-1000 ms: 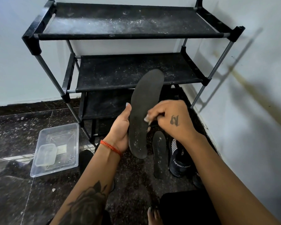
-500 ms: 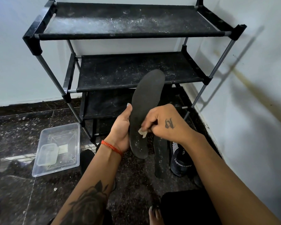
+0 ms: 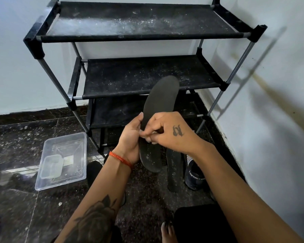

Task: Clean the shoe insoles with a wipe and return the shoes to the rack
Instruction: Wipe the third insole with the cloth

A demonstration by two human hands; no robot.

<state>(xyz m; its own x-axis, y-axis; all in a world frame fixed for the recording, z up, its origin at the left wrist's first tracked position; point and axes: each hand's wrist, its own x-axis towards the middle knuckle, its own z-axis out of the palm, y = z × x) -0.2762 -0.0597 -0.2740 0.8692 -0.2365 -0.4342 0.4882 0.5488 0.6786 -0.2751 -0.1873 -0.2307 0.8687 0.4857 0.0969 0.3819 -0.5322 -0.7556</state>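
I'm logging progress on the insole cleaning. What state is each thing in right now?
Held insole: upright, dusty near the heel.
Wipe: small, pinched against the insole.
Left hand: grips the insole's edge.
Right hand: pinches the wipe.
Second insole: flat on the floor.
Shoe: on the floor.
Rack: shelves dusty, no shoes.
Plastic container: open.

- One head-worn wide-angle view looks forward and down, close over the left hand (image 3: 130, 137) and right hand (image 3: 168, 134).
- It faces a black shoe rack (image 3: 139, 79) standing in a wall corner; dark floor (image 3: 16, 142) fills the lower frame.
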